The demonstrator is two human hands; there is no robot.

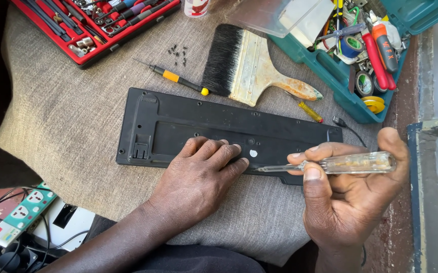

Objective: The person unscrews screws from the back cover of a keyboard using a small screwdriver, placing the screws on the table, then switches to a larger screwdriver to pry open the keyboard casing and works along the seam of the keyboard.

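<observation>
A black plastic keyboard (178, 121) lies upside down on a burlap-covered surface (62, 111), its back panel facing up. My left hand (199, 174) rests flat on the near edge of the panel, fingers spread and holding nothing. My right hand (345, 192) grips a screwdriver with a clear handle (360, 163), held level. Its thin metal tip points left and sits at the panel's near edge, just right of my left fingertips and below a small white dot.
A wide paintbrush (249, 63), a yellow-and-black screwdriver (176, 77) and several loose black screws (178, 53) lie beyond the keyboard. A red tool case (97, 20) sits far left, a teal toolbox (355, 55) far right. A power strip (22, 212) lies lower left.
</observation>
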